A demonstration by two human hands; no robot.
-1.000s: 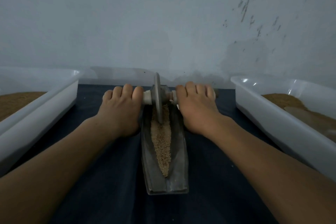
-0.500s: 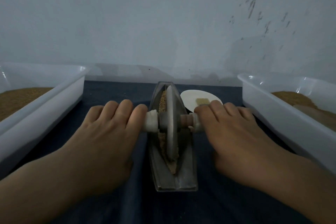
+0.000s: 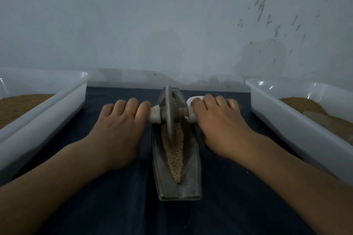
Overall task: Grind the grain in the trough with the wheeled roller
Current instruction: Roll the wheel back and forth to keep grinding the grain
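Observation:
A grey metal trough (image 3: 193,166) lies lengthwise on the dark cloth and holds a strip of tan grain (image 3: 174,158). The wheeled roller (image 3: 169,114), a grey disc on a cross axle with pale handles, stands in the trough's far half. My left hand (image 3: 118,128) lies over the left handle with its fingers curled round it. On the other side my right hand (image 3: 221,124) grips the right handle the same way. Both handles are mostly hidden under the fingers.
A white plastic tub (image 3: 57,108) with brown meal stands at the left, and a second white tub (image 3: 286,120) with brown meal at the right. A small white dish (image 3: 193,99) peeks out behind my right hand. A pale wall rises just beyond the cloth.
The roller went from the trough's far end to its near half, then back toward the far half. Both hands travelled with it, and the near grain is uncovered again.

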